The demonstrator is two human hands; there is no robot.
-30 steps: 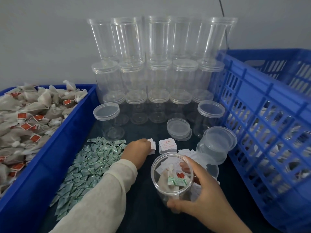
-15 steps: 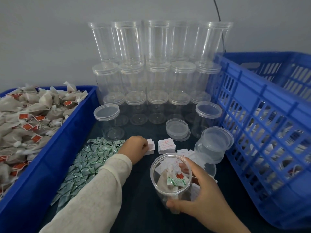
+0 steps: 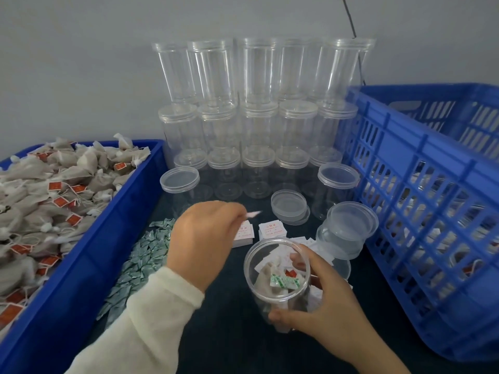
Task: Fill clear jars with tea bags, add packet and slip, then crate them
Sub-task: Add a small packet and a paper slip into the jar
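The open jar [image 3: 278, 279] stood on the dark table [image 3: 229, 333], our right hand [image 3: 324, 300] curled round its side. Inside we saw tea bags and a green-and-white packet [image 3: 285, 282]. Our left hand [image 3: 205, 238] hovered above the stacks of slips [image 3: 271, 229], pinching one blurred slip [image 3: 253, 214] between its fingertips, just behind the jar.

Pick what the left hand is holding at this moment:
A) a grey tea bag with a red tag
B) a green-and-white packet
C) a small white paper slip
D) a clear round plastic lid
C: the left hand pinches a small white paper slip lifted above the stacks of slips, while the right hand grips the open clear plastic jar.
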